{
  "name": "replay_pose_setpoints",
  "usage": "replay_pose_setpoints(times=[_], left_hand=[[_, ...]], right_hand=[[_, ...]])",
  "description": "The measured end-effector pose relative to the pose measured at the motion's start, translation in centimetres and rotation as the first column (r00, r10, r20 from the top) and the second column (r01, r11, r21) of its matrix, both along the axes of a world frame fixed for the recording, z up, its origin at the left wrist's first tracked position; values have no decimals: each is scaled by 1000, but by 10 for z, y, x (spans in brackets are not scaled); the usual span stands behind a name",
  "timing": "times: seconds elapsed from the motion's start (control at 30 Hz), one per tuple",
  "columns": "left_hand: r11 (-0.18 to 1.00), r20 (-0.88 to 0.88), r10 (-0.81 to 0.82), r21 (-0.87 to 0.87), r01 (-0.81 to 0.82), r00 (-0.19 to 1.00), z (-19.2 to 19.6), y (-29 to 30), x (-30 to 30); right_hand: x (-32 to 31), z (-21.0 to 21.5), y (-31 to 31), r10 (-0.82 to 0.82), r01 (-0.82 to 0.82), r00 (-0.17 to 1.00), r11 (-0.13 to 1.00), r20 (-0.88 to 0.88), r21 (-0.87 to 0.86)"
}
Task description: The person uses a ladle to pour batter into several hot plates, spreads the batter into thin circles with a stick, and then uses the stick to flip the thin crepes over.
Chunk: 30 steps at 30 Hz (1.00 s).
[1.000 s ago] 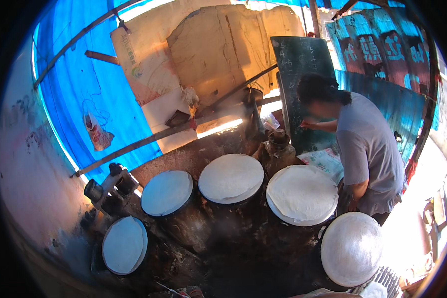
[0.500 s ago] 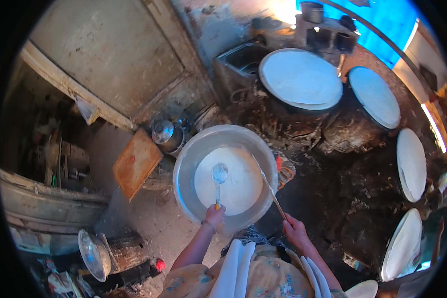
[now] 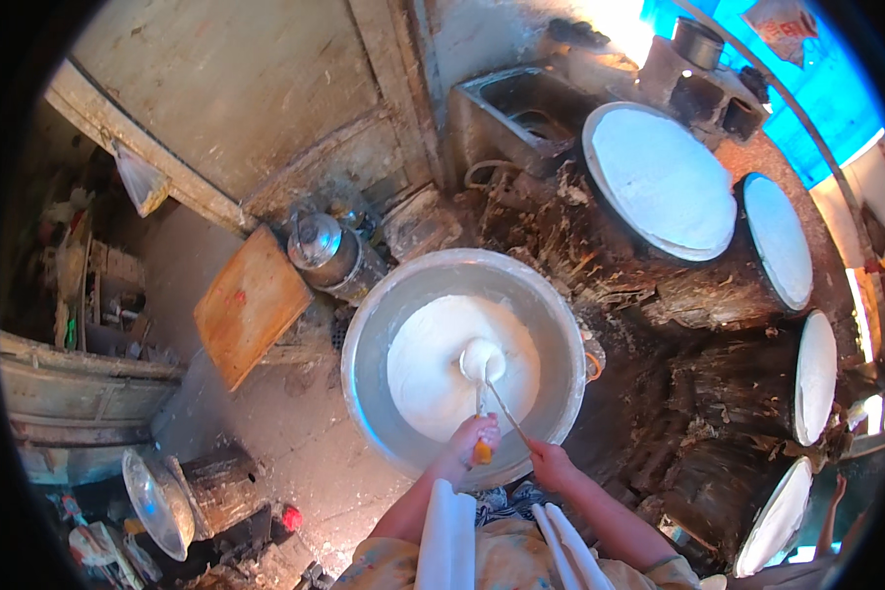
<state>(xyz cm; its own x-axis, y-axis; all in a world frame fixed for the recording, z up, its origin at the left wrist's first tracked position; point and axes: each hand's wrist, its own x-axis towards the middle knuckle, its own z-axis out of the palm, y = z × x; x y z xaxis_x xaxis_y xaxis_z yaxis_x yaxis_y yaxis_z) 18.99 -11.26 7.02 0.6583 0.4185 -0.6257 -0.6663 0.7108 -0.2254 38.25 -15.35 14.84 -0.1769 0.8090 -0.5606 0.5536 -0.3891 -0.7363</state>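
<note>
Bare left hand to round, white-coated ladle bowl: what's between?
Head view: the ladle's slim metal shaft. A thin straight stick from the bare right hand slants beside it.

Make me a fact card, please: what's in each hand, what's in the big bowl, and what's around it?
Left hand: holds a ladle with a yellow-orange handle end
Right hand: holds a thin stick, tip near the ladle's bowl; touching or not, I can't tell
Big bowl: round, grey, white mixture inside
Left of bowl: wooden board, lidded metal vessel
Right of bowl: large white rounds
</note>
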Motion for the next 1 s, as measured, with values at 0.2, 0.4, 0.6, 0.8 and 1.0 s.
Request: replay_pose_setpoints(times=[0.2, 0.4, 0.6, 0.8, 1.0], left_hand=[[962, -202, -65, 248, 115, 977, 127, -9, -14], [846, -309, 79, 523, 100, 948, 233, -27, -30], [656, -401, 263, 741, 142, 877, 320, -56, -35], [526, -565, 387, 784, 329, 729, 371, -77, -40], [757, -327, 131, 642, 118, 936, 295, -65, -68]], right_hand=[[24, 103, 9, 28, -28, 998, 1000, -65, -2], [24, 157, -5, 117, -21, 949, 951, -292, 310], [32, 218, -16, 195, 16, 918, 852, -345, 523], [47, 231, -36, 223, 108, 916, 662, -333, 741], [32, 208, -49, 103, 136, 970, 528, -222, 838]])
